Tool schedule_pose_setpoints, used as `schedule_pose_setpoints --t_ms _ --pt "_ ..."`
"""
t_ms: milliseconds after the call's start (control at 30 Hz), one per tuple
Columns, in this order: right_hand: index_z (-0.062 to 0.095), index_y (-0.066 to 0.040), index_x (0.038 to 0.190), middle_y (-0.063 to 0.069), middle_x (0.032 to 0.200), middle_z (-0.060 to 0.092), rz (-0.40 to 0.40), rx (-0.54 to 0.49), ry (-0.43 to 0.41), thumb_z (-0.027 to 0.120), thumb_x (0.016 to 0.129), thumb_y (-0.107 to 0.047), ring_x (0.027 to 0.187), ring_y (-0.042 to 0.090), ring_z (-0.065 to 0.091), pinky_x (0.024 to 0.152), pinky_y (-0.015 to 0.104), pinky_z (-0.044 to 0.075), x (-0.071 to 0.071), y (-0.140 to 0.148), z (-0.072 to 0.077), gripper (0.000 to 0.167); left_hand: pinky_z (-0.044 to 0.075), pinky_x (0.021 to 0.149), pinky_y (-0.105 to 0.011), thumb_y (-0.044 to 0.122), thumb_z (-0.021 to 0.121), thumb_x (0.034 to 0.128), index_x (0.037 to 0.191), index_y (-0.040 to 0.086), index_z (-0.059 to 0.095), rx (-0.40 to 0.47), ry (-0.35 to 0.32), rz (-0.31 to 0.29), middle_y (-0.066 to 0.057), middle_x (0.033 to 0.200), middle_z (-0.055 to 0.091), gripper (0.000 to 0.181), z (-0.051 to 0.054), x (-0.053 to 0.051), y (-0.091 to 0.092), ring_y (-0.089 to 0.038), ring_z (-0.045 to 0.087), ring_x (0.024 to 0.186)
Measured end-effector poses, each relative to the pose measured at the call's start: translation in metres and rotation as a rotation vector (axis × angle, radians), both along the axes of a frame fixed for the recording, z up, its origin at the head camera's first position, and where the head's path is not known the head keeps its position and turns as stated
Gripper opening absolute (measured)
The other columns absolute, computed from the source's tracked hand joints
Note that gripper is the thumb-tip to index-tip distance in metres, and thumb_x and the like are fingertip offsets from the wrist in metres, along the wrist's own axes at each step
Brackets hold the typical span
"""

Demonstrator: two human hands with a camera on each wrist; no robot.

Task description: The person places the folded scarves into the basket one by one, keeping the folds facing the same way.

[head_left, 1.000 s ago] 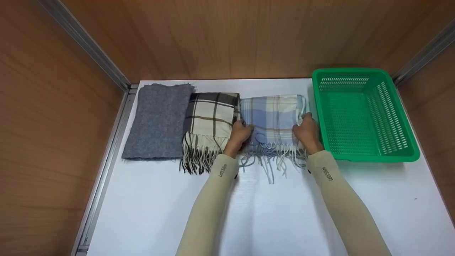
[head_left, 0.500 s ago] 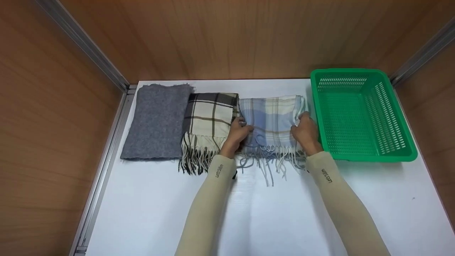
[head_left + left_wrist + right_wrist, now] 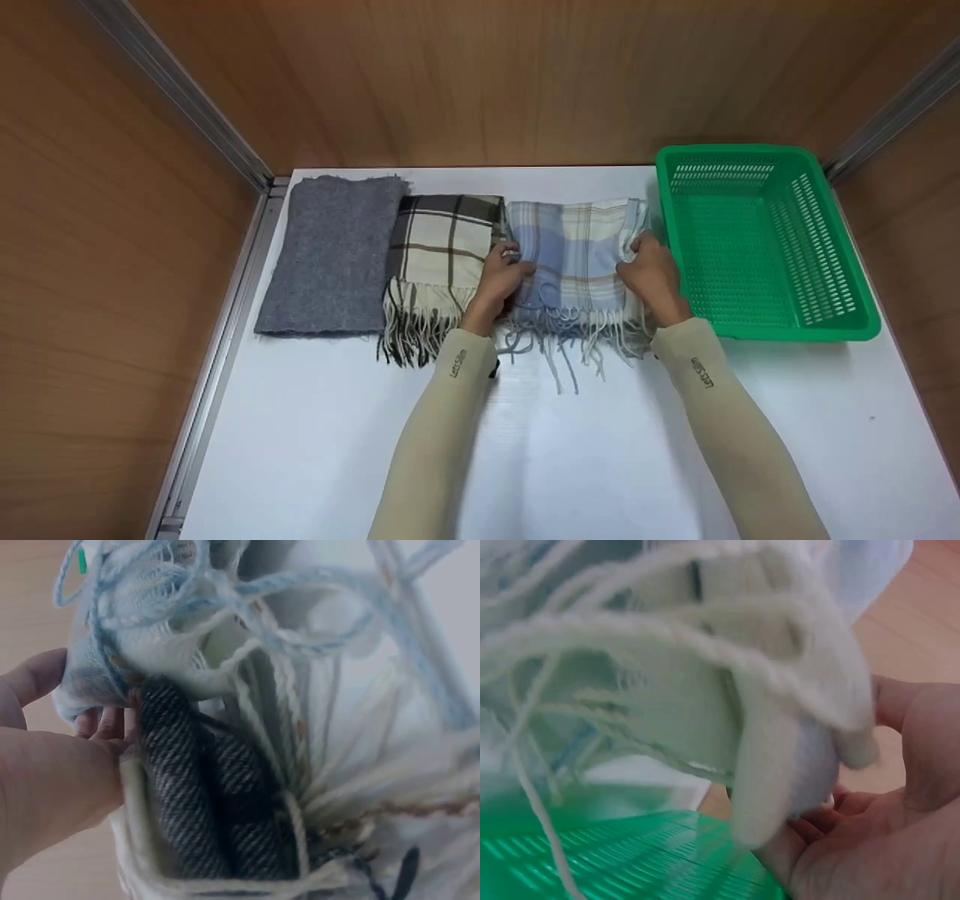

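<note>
Left hand (image 3: 496, 283), right hand (image 3: 651, 271): fingers (image 3: 111, 721) around 2 edges of the blue plaid scarf (image 3: 576, 251) (tips partly hidden).

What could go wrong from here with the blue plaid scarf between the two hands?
The left hand grips the blue plaid scarf right beside the cream-and-black plaid scarf, which might be dragged along. The right hand is close to the green basket and could bump it. The blue plaid scarf's loose fringe may also tangle.
</note>
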State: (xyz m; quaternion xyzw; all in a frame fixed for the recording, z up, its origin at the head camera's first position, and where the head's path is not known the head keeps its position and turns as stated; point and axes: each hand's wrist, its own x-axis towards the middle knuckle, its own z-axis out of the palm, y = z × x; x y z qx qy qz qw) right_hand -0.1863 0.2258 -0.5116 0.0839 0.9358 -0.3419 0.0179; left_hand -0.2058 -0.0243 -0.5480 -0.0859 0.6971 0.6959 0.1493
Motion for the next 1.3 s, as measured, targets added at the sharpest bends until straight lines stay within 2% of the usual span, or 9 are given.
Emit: schedule_pose_setpoints --t_ms 100,200,467,633,833,1100,1167,1300 --pt "0.053 0.003 0.109 0.018 0.088 0.056 0.012 -0.030 -0.016 0.059 0.090 -0.007 0.074 0.032 0.048 0.065 0.043 0.039 0.001 0.003 0.008 0.022 0.051 0.083 -0.034 0.001 0.066 0.0967 0.139 0.002 0.053 0.018 0.000 -0.011 -0.019 0.123 0.067 0.044 0.003 0.001 -0.003 -0.020 0.060 0.093" --pt "0.052 0.001 0.107 0.014 0.090 0.052 0.020 -0.062 -0.048 0.060 0.090 -0.007 0.073 0.027 0.045 0.064 0.039 0.037 0.000 0.008 0.016 0.021 0.050 0.084 -0.033 0.002 0.067 0.0970 0.140 0.002 0.053 0.029 0.005 -0.026 -0.019 0.127 0.066 0.045 0.006 0.001 -0.006 -0.020 0.060 0.095" --pt "0.051 0.000 0.111 0.014 0.097 0.048 0.038 -0.139 -0.150 0.065 0.092 -0.009 0.070 0.022 0.045 0.063 0.038 0.039 -0.005 0.019 0.032 0.025 0.053 0.090 -0.036 0.001 0.068 0.0964 0.139 0.002 0.054 0.065 0.037 -0.040 -0.024 0.142 0.061 0.045 0.013 0.002 -0.010 -0.022 0.062 0.106" --pt "0.052 0.000 0.114 0.013 0.097 0.046 0.046 -0.208 -0.181 0.067 0.092 -0.008 0.065 0.018 0.046 0.059 0.035 0.041 -0.005 0.025 0.038 0.028 0.054 0.089 -0.037 0.001 0.069 0.0960 0.135 0.004 0.055 0.086 0.019 -0.043 -0.023 0.140 0.062 0.042 0.018 0.002 -0.011 -0.023 0.062 0.103" --pt "0.050 -0.004 0.110 0.010 0.094 0.042 0.053 -0.298 -0.214 0.065 0.093 -0.006 0.061 0.015 0.043 0.058 0.034 0.040 -0.004 0.030 0.047 0.023 0.052 0.092 -0.039 0.002 0.071 0.0962 0.136 0.005 0.057 0.096 -0.009 -0.052 -0.022 0.147 0.057 0.042 0.023 0.003 -0.012 -0.029 0.062 0.117" --pt "0.048 -0.007 0.119 0.011 0.114 0.045 0.052 -0.351 -0.273 0.065 0.098 -0.012 0.073 0.017 0.045 0.065 0.035 0.042 -0.003 0.038 0.059 0.027 0.053 0.082 -0.033 0.000 0.070 0.0953 0.134 0.003 0.057 0.142 -0.007 -0.061 -0.019 0.138 0.061 0.041 0.032 0.003 -0.011 -0.021 0.063 0.099" --pt "0.048 -0.008 0.120 0.010 0.112 0.047 0.049 -0.360 -0.285 0.064 0.099 -0.013 0.074 0.016 0.047 0.065 0.034 0.044 -0.004 0.040 0.062 0.027 0.052 0.081 -0.033 0.001 0.070 0.0958 0.135 0.004 0.057 0.140 -0.013 -0.067 -0.018 0.137 0.062 0.042 0.035 0.003 -0.010 -0.020 0.062 0.099" --pt "0.048 -0.008 0.124 0.005 0.095 0.050 0.058 -0.382 -0.304 0.064 0.100 -0.014 0.067 0.012 0.049 0.063 0.033 0.046 -0.004 0.045 0.068 0.030 0.051 0.080 -0.034 0.002 0.071 0.0963 0.138 0.005 0.057 0.144 -0.022 -0.081 -0.016 0.134 0.064 0.044 0.041 0.003 -0.009 -0.021 0.063 0.099"
